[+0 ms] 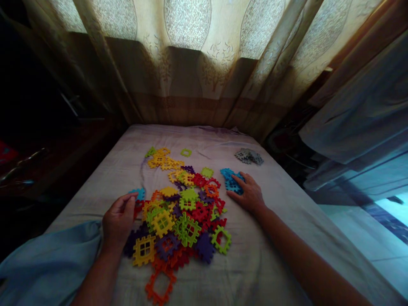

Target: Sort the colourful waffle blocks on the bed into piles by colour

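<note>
My left hand [119,214], at the left of a mixed heap, is closed in a pinch on a blue interlocking plastic tile [139,194]. My right hand [250,193] lies on a small group of blue tiles [230,177] to the right of the heap, fingers spread, and covers part of them. Between my hands spreads the heap of notched tiles: yellow [163,222], green [188,199], red [200,211], purple [205,247] and orange [161,287] ones. Some are solid, some have window grids, others are hollow frames.
Yellow tiles [162,161] lie grouped at the back left, with one green frame [185,152] beside them. A pile of grey tiles [247,155] sits at the back right. The cloth-covered surface [204,140] ends at a patterned curtain [197,80]. Hanging fabric [360,106] is at the right.
</note>
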A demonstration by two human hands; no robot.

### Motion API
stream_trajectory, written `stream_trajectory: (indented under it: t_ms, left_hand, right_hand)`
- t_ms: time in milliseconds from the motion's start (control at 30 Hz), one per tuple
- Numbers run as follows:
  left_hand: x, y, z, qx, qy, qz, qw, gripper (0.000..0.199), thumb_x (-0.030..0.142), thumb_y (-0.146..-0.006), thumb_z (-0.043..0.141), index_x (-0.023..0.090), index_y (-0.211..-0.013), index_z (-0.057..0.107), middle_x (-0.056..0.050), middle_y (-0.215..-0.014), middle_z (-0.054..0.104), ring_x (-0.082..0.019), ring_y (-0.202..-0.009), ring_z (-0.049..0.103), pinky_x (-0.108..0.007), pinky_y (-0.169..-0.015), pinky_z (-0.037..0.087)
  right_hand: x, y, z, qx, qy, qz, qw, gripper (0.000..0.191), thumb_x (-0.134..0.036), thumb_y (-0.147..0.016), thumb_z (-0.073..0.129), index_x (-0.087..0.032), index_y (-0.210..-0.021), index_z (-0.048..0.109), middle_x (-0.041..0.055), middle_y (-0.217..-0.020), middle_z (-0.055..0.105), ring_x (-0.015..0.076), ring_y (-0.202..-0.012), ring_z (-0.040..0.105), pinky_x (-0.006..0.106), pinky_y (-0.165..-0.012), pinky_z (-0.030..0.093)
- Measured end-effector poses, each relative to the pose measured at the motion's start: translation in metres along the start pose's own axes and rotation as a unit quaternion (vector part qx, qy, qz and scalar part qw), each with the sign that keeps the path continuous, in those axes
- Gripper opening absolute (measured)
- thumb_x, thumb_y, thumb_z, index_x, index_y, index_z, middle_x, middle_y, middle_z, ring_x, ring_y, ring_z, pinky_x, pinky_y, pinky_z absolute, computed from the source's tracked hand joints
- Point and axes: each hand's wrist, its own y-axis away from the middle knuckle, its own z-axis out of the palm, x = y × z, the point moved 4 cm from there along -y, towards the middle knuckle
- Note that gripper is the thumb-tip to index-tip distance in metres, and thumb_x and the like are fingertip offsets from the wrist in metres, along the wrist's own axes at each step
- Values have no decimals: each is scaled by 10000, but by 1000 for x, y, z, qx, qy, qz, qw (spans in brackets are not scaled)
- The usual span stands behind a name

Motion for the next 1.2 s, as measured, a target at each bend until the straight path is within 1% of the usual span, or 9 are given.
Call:
stream_trajectory:
  t_ms: [167, 367, 533, 667, 833, 933, 1033, 1133, 1200]
  left_hand:
    - [-4, 1, 1, 1, 17, -19, 1000, 411, 553, -760, 572, 224, -933, 747, -60, -959, 780, -241, -898, 725, -381, -878, 575]
    - [-3, 2, -2, 20, 37, -25, 999, 374, 532, -762, 597, 220, -906, 743, -59, -950, 776, -244, -927, 719, -381, -907, 571]
    - [0, 4, -11, 100, 55, -42, 993, 331, 463, -791, 596, 198, -936, 729, -57, -980, 765, -231, -945, 707, -388, -907, 571]
    - [-6, 4, -12, 130, 82, -52, 987, 293, 400, -832, 574, 195, -991, 709, -73, -1077, 741, -236, -1056, 681, -432, -1015, 517]
    - [-13, 2, -10, 137, 147, -68, 977, 306, 386, -854, 522, 171, -1021, 661, -87, -1050, 722, -207, -1001, 697, -384, -953, 555]
    - [-13, 2, -12, 155, 137, -64, 976, 315, 365, -866, 519, 181, -1088, 647, -95, -1161, 699, -206, -1100, 665, -383, -1015, 514]
    - [-13, 2, -13, 177, 120, -40, 976, 333, 341, -866, 535, 191, -1144, 636, -96, -1266, 663, -209, -1212, 606, -388, -1101, 441]
    - [-16, 1, -11, 168, 127, -32, 977, 330, 335, -872, 522, 192, -1151, 627, -99, -1255, 664, -206, -1204, 610, -386, -1092, 449]
    - [-19, 0, -9, 151, 137, -41, 978, 331, 337, -876, 513, 199, -1159, 615, -103, -1248, 663, -207, -1185, 621, -379, -1047, 488]
  right_hand:
    - [-15, -48, 15, -6, 13, 53, 998, 604, -574, -837, 600, -315, -1383, 587, 115, -1467, 499, 326, -1350, 438, 496, -1046, 414]
    - [-39, -105, 29, -24, 10, 119, 993, 605, -584, -860, 569, -324, -1405, 558, 117, -1510, 455, 341, -1378, 390, 549, -1047, 386]
    - [-45, -143, 41, 5, -17, 145, 989, 579, -580, -862, 548, -289, -1359, 605, 146, -1457, 499, 357, -1331, 425, 601, -1057, 351]
    - [-41, -161, 49, 38, -38, 163, 985, 607, -613, -852, 527, -247, -1327, 629, 172, -1415, 525, 373, -1310, 437, 616, -1047, 349]
    - [-39, -159, 45, 81, -70, 168, 980, 572, -533, -895, 496, -185, -1335, 608, 197, -1459, 503, 371, -1353, 419, 662, -1075, 293]
    - [-51, -148, 31, 112, -78, 110, 985, 453, -407, -912, 489, -184, -1272, 652, 177, -1451, 528, 352, -1368, 426, 646, -1112, 259]
    - [-88, -137, 14, 95, -104, -6, 990, 357, -298, -913, 478, -196, -1160, 715, 141, -1369, 612, 302, -1318, 499, 520, -1121, 328]
    - [-150, -122, 1, -4, -158, -144, 977, 336, -245, -936, 450, -190, -1084, 746, 119, -1197, 713, 235, -1134, 631, 373, -1028, 440]
    - [-198, -110, -6, -86, -162, -228, 956, 311, -245, -939, 475, -205, -1075, 751, 96, -1136, 738, 224, -1080, 652, 345, -982, 461]
